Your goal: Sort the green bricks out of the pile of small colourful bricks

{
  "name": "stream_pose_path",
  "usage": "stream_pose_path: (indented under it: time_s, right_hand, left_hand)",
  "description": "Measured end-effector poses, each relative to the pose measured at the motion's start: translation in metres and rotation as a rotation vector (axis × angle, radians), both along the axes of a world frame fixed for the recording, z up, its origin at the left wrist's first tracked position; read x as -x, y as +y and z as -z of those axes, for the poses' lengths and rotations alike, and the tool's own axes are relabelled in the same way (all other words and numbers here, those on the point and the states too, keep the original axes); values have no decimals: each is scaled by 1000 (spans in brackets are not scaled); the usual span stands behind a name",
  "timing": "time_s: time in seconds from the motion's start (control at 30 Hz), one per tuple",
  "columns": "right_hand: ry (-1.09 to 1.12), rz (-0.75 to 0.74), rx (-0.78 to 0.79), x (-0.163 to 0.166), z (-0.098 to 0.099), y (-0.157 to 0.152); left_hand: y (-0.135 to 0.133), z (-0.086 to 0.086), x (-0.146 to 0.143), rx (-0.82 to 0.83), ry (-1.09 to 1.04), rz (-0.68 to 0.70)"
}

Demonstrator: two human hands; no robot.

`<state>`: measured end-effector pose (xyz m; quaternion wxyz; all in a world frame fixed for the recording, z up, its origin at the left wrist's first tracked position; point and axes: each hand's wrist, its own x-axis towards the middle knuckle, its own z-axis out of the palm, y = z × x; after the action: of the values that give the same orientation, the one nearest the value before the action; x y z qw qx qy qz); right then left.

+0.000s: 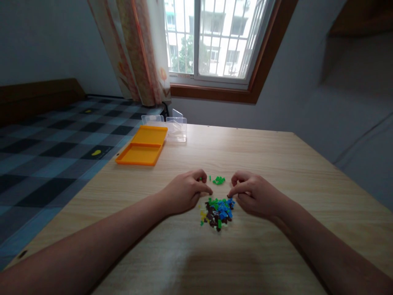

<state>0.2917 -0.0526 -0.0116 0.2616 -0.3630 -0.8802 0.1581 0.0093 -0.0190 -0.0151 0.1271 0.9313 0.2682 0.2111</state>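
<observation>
A small heap of tiny plastic pieces [217, 212], blue, green, brown and yellow, lies on the wooden table [276, 164] between my hands. A smaller cluster of green pieces [218, 180] sits just beyond it. My left hand [186, 191] rests to the left of the heap, fingers curled, thumb and forefinger pinched together near a green piece. My right hand [253, 193] rests to the right, fingers curled, forefinger and thumb pinched at the heap's upper right edge by a blue piece. What either pinch holds is too small to make out.
An open orange tray-like case [143, 145] lies at the far left of the table, with clear plastic boxes [172, 125] behind it. A bed with a checked blue cover [46, 143] stands to the left. A window and curtain are beyond the table.
</observation>
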Motion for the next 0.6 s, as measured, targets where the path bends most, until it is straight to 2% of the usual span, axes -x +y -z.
stream_pose_path:
  time_s: [0.2,0.47,0.6]
  right_hand:
    - [12,-22,65,-1,-2,-2]
    - [67,-113,71,4,-5,-7]
    - [45,-87,57,5,-4,-6]
  left_hand:
    - [3,-1,4,105,-73,-9]
    - [4,-5,4,235,-93,45]
    - [5,-8,5,295,-159,60]
